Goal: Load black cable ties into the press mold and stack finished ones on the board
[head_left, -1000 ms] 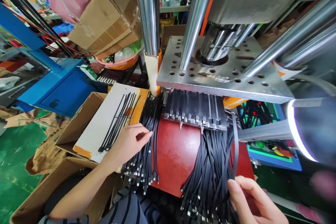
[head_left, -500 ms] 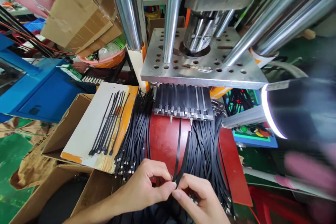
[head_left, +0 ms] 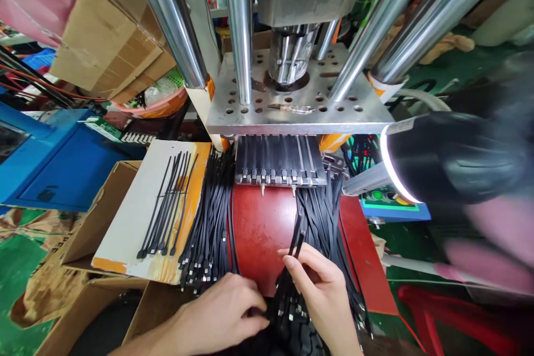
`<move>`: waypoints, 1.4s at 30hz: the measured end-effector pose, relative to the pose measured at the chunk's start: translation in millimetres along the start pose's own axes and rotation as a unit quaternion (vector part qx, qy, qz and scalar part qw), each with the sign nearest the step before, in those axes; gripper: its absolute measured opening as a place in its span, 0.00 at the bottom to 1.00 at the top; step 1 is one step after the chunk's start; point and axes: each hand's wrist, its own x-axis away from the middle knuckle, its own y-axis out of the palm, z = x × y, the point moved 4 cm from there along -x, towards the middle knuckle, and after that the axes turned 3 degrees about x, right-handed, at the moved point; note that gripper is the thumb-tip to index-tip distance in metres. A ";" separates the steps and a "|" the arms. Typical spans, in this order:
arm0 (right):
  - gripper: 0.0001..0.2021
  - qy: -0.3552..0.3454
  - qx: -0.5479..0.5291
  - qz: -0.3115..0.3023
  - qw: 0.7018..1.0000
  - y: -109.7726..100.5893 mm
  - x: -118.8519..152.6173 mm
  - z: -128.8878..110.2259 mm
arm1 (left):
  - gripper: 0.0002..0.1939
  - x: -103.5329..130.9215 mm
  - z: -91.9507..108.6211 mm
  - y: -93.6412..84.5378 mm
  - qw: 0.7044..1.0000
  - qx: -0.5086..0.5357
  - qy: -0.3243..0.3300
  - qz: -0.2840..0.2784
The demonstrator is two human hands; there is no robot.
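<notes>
My right hand [head_left: 321,286] pinches a flat black cable [head_left: 299,233] between thumb and fingers, above the red work surface [head_left: 261,228]. It may hold two strands. Lower down, my left hand [head_left: 225,308] is half curled, thumb and forefinger slightly apart, with no cable visible between them. Dark cables with small metal plugs [head_left: 292,308] hang between the hands. Behind my right hand lies a thick bundle of black cables [head_left: 321,217]; another cable bundle [head_left: 212,211] lies left. A metal fixture [head_left: 279,161] holds a row of cable ends under the press plate [head_left: 300,119].
Steel columns [head_left: 237,28] rise from the plate. Several black cables lie on a white board [head_left: 133,206] over cardboard boxes [head_left: 95,211]. A black lamp with a lit ring [head_left: 438,156] juts in from the right. A red stool [head_left: 442,311] stands at lower right.
My hands, together at a cable before, are now apart. The right one has lifted its cable up and right; the left has drawn back down and left. The head view has shifted right.
</notes>
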 end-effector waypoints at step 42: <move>0.26 -0.081 0.177 -0.113 0.974 -90.8 -163.5 -40.2 | 0.05 -196.0 59.4 -162.8 0.907 0.009 0.141 0.396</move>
